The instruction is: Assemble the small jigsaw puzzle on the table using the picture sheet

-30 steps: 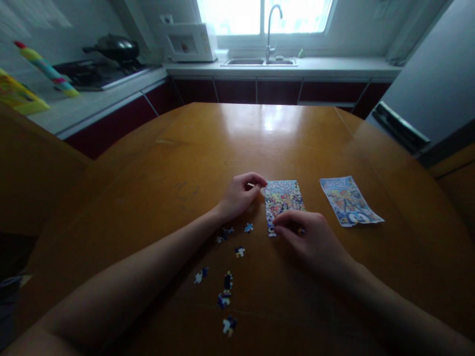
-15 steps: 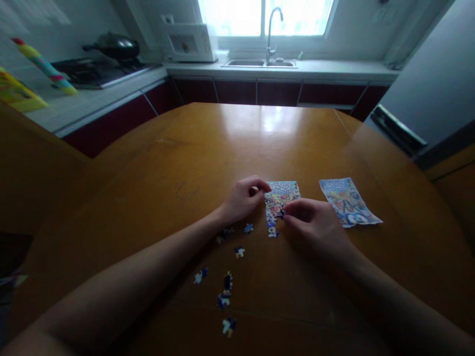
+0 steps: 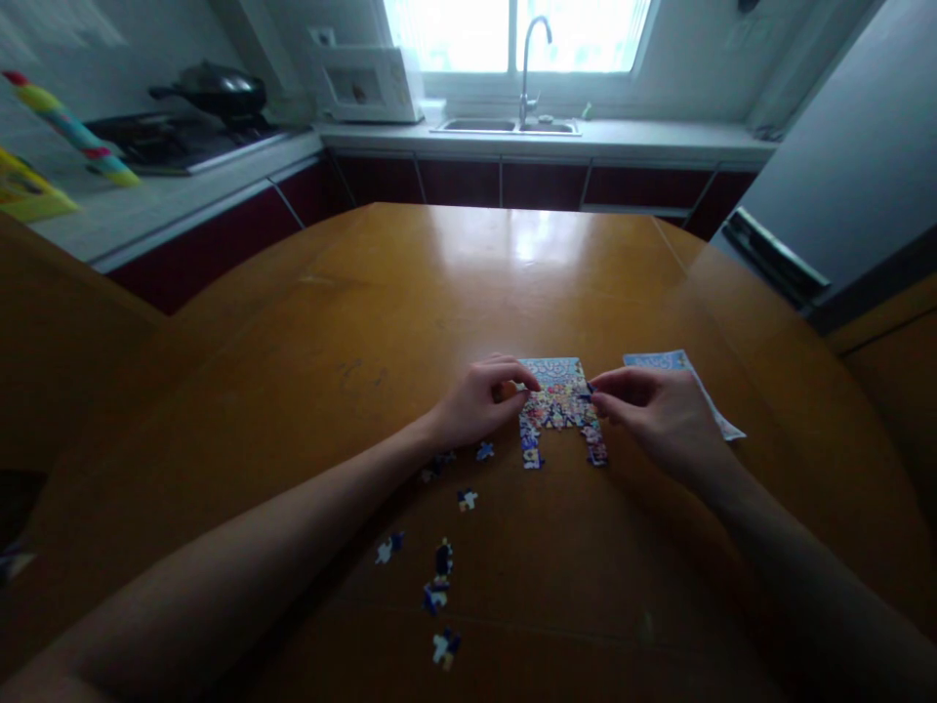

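A partly assembled jigsaw puzzle lies flat on the wooden table, with a gap in the middle of its near side between two legs of joined pieces. My left hand is curled at its left edge, thumb and index finger closed on the border. At the right edge, my right hand pinches a small dark puzzle piece, partly covered by the fingertips. Loose pieces lie left of the gap, among them a blue piece, a white-and-dark piece and a dark piece.
A creased picture sheet lies beyond my right hand, which partly covers it. More loose pieces, such as a white-and-blue one, lie near my left forearm. Past the table are a counter with a sink and a stove with a pan.
My right hand has moved right and slightly away from me, from the puzzle's middle gap to its right edge, uncovering the right leg. My left hand stays at the left edge.
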`<state>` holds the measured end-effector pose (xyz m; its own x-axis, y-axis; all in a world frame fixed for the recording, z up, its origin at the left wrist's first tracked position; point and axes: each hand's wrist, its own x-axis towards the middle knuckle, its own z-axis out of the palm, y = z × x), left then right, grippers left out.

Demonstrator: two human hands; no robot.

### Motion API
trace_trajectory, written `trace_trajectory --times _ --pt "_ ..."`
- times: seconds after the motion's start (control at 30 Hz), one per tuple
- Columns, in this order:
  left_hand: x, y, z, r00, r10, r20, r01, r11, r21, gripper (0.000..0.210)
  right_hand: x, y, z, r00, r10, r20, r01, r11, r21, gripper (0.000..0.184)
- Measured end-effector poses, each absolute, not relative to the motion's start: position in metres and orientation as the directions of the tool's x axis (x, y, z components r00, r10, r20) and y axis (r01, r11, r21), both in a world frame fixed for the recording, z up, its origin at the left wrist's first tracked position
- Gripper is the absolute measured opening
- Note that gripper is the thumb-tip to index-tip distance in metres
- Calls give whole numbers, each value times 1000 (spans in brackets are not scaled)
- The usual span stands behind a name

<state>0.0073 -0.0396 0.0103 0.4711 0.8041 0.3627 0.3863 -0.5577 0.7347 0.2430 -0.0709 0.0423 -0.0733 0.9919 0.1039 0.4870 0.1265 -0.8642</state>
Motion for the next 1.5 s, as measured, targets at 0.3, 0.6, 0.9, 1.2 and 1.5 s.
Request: trace_trajectory --times 0.3,0.6,0.9,1.2,1.5 --pt "8 -40 11 542 749 383 387 -626 677 12 251 -71 35 -369 928 -53 712 245 -658 11" --pt "8 -39 8 524 761 383 383 -612 692 13 250 -70 27 -405 913 -45 737 297 -607 10" --pt "8 -40 9 525 763 376 382 -607 697 14 250 -70 27 -386 921 -59 761 282 -584 9" --pt "7 -39 8 530 759 377 379 -610 696 14 251 -71 27 -407 913 -29 742 312 -594 9" --pt "7 -38 8 536 755 377 384 -616 687 14 250 -72 28 -399 917 -31 765 314 -563 11"
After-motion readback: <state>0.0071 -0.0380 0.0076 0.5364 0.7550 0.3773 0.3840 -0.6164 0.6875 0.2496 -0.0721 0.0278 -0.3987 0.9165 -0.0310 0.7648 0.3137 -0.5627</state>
